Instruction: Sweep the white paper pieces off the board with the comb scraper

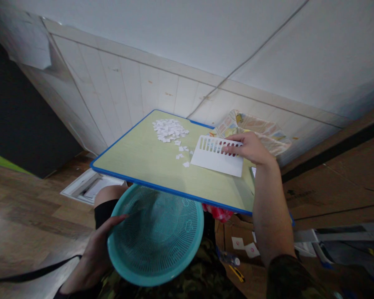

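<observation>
Below the near edge of your table [134, 160], your left hand [96, 247] pinches the round, perforated plastic colander [162, 232]; keep it level. Over the table's right half, your right hand [252, 148] pinches the flat, slotted panel [218, 163]; an even grip should steady it. Thin paper scraps [168, 130] pile toward the table's far left.

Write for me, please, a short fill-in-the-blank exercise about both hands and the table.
1. The left hand holds a turquoise basket that is ____ in shape.
2. The right hand grips a slotted panel of ____ colour.
3. The table is edged in the colour ____.
4. In the picture, the pile of small pieces lies to the ____ of the panel.
Missing words: round; white; blue; left.
</observation>
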`<state>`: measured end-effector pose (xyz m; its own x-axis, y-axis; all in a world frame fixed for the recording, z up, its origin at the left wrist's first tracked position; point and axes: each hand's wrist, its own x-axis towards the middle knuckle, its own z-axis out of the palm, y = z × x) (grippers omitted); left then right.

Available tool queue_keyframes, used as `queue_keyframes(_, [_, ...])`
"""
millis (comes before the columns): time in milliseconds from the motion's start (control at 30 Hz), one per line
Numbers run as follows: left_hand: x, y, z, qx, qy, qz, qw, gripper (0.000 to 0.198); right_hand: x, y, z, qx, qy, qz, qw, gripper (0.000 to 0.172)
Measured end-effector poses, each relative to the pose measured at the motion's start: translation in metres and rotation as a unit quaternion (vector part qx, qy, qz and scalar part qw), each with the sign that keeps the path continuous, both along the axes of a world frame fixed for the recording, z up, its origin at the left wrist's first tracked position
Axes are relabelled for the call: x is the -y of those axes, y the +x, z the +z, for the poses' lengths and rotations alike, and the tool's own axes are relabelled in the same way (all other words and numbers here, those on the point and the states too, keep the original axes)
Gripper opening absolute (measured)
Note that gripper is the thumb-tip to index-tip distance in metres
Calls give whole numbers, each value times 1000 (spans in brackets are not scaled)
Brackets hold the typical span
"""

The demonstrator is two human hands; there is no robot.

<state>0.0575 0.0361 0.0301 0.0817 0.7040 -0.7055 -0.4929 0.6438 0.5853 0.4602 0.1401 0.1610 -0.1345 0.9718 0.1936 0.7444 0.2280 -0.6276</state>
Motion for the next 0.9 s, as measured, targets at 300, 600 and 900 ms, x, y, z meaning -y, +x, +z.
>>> queue_keyframes(300, [2,0,-1,14,-4,-17,1000,15,16,10,-7,-2,20,-11,1000,41])
queue_keyframes(600, [5,2,-15,-6,-6,-19,1000,9,58,9,-20,-5,74,-77,994,34])
queue_keyframes(900, [7,13,-4,-11,26,-42,999,9,77,-6,-32,22,165,-124,978,29])
